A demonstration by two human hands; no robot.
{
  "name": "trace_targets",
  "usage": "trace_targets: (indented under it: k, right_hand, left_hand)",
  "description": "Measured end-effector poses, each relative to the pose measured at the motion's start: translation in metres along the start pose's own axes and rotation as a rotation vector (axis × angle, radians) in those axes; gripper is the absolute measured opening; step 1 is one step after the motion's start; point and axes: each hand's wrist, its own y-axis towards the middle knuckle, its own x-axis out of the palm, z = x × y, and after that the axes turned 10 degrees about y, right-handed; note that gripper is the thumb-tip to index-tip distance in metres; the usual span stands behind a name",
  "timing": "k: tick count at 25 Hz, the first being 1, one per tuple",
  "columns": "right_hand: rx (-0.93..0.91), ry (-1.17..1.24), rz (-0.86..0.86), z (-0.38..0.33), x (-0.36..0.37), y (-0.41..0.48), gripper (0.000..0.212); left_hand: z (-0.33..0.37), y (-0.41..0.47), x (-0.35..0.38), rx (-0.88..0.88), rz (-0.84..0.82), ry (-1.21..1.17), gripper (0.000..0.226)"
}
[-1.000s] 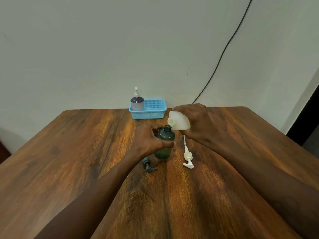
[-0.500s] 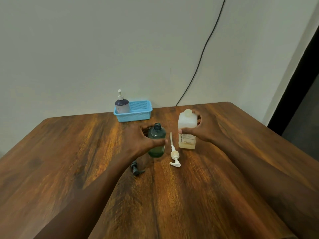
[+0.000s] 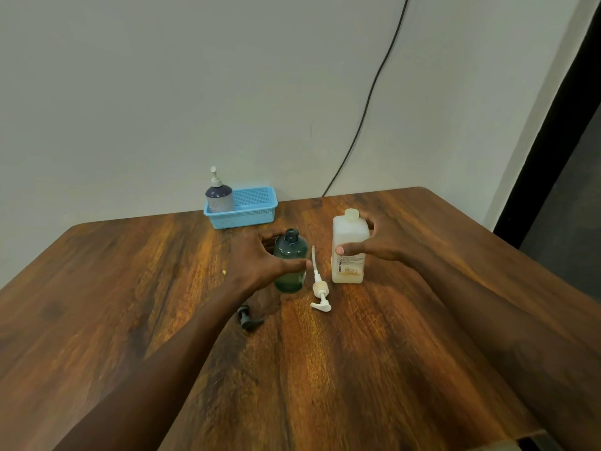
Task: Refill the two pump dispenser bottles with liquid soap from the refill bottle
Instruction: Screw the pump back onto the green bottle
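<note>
Wooden table (image 3: 374, 369): dark, streaked grain fills the lower frame; its far edge meets the wall at mid-height, the right edge falls toward the frame's right side.
Open room: bare wood across the whole lower half and the left third.
Left hand (image 3: 260, 265): centre frame, fingers curled round the green bottle (image 3: 290, 265), thumb laid across its front.
Right hand (image 3: 383, 245): right of centre, thumb pressed on the front of the refill bottle (image 3: 349, 249), fingers wrapped behind it.
Green bottle: upright, translucent dark green, neck uncapped, liquid visible in its lower part.
Refill bottle: upright on the table, milky white, printed label, pale liquid low inside; its cap looks to be on.
White pump (image 3: 319, 288): lying between the two bottles, tube pointing up-frame.
Dark pump (image 3: 247, 319): lying below the left wrist, partly hidden.
Blue basket (image 3: 247, 216): upper centre at the far edge, holding a purple dispenser (image 3: 219, 196) with its pump fitted.
</note>
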Motion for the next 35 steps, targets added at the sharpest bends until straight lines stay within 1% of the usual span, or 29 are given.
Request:
trace_targets:
  k: [1, 3, 6, 8, 10, 13, 15, 18, 20, 22, 25, 27, 29, 31, 33, 35]
  right_hand:
    - [0.004, 0.006, 0.000, -0.001, 0.001, -0.002, 0.111]
    - [-0.038, -0.020, 0.067, -0.005, 0.004, -0.005, 0.110]
    - [-0.220, -0.172, 0.181, -0.026, 0.016, -0.006, 0.098]
    - [-0.345, -0.258, 0.154, -0.048, 0.027, -0.002, 0.091]
    - [-0.431, -0.304, 0.095, -0.069, 0.042, 0.002, 0.086]
    - [-0.511, -0.288, 0.029, -0.088, 0.073, 0.008, 0.079]
    - [-0.550, -0.249, -0.025, -0.096, 0.094, 0.012, 0.071]
    - [-0.617, -0.129, -0.156, -0.103, 0.122, 0.012, 0.049]
    - [-0.636, -0.135, -0.287, -0.107, 0.142, 0.009, 0.038]
    - [-0.625, -0.245, -0.447, -0.107, 0.165, 0.010, 0.040]
    - [-0.606, -0.581, -0.722, -0.108, 0.189, 0.010, 0.055]
    - [-0.623, -0.706, -0.810, -0.112, 0.193, 0.008, 0.053]
    - [-0.640, -0.736, -0.803, -0.116, 0.193, 0.008, 0.050]
    - [-0.650, -0.633, -0.715, -0.117, 0.189, 0.011, 0.046]
    - [-0.641, -0.373, -0.551, -0.114, 0.182, 0.018, 0.043]
    - [-0.648, -0.109, -0.339, -0.114, 0.176, 0.025, 0.041]
  left_hand:
    - [-0.001, -0.001, -0.002, -0.002, 0.003, -0.001, 0.068]
    - [-0.004, -0.004, -0.006, -0.005, 0.017, -0.002, 0.067]
    - [-0.012, -0.010, -0.016, -0.012, 0.035, -0.013, 0.061]
    - [-0.019, -0.014, -0.023, -0.031, 0.045, -0.024, 0.061]
    - [-0.026, -0.018, -0.033, -0.068, 0.055, -0.022, 0.064]
    - [-0.037, -0.024, -0.052, -0.119, 0.060, -0.008, 0.063]
    - [-0.045, -0.030, -0.065, -0.153, 0.071, 0.004, 0.062]
    - [-0.063, -0.039, -0.084, -0.224, 0.117, -0.001, 0.065]
    - [-0.077, -0.046, -0.095, -0.267, 0.132, -0.001, 0.070]
    - [-0.089, -0.053, -0.104, -0.272, 0.162, 0.027, 0.076]
    - [-0.097, -0.061, -0.113, -0.279, 0.186, 0.045, 0.072]
    - [-0.100, -0.064, -0.116, -0.273, 0.190, 0.064, 0.070]
    - [-0.103, -0.065, -0.117, -0.280, 0.189, 0.069, 0.069]
    - [-0.104, -0.067, -0.117, -0.287, 0.174, 0.069, 0.071]
    - [-0.105, -0.068, -0.116, -0.287, 0.161, 0.070, 0.072]
    - [-0.105, -0.068, -0.114, -0.296, 0.167, 0.065, 0.072]
